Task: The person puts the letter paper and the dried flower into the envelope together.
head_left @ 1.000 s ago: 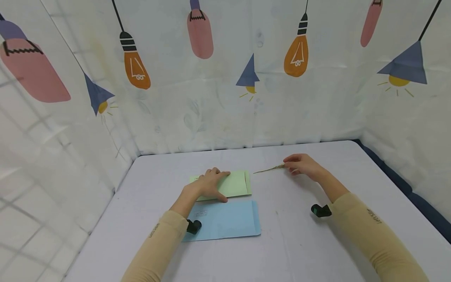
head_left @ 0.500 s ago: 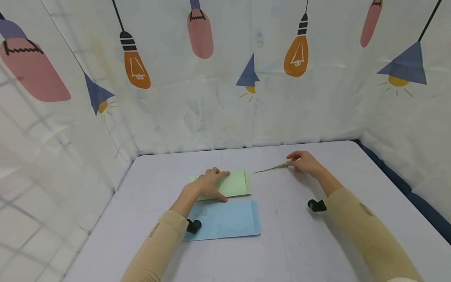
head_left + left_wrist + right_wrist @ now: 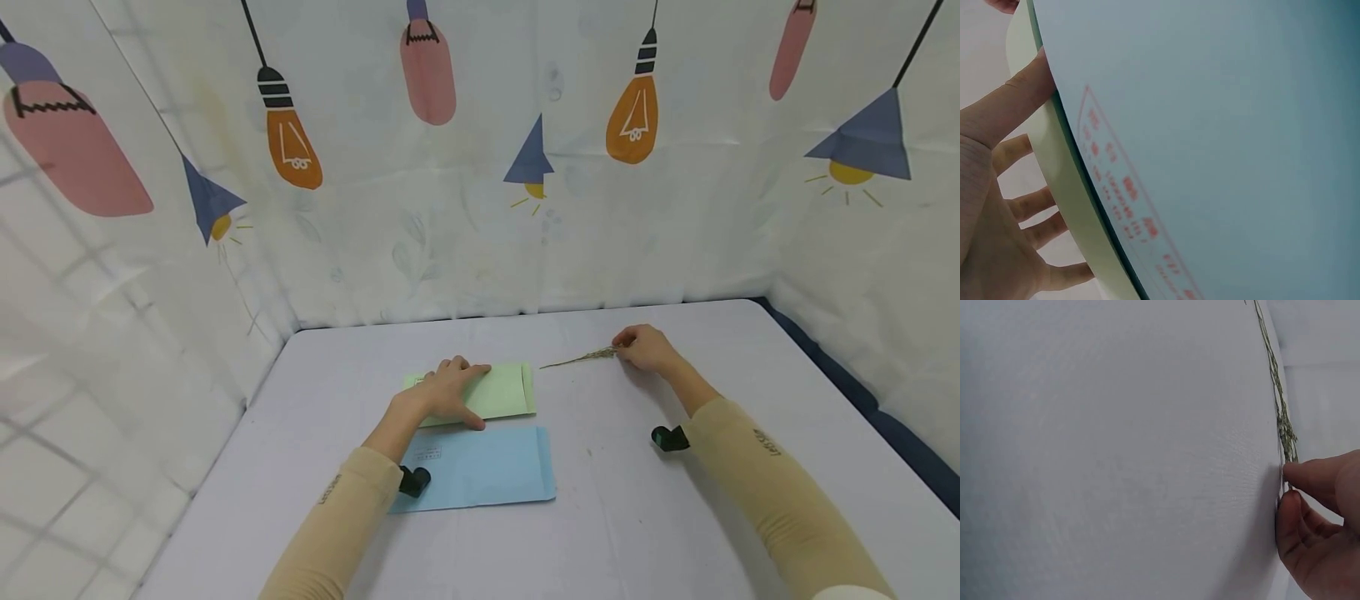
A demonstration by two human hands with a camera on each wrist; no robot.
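My left hand [image 3: 447,393] rests with spread fingers on a pale green envelope [image 3: 506,392]. In the left wrist view its thumb reaches the edge of a light blue envelope [image 3: 1229,125], which lies nearer me and has a red printed block. Over on the right, my right hand [image 3: 647,348] pinches the bushy end of a thin dried plant sprig [image 3: 592,356]. The right wrist view shows thumb and fingertips at the tip of this sprig [image 3: 1279,394], its stem stretching away along the table.
Both envelopes lie flat on a white-covered table [image 3: 600,517]. Behind it hangs a white curtain [image 3: 465,233] printed with lamps and bulbs. A dark blue strip [image 3: 847,383] runs along the table's right edge. Small black cameras [image 3: 670,438] sit at both wrists.
My right hand has shifted slightly along the sprig toward its bushy end, and its fingers have closed in on it. The right forearm swung a little left. The left hand stayed put.
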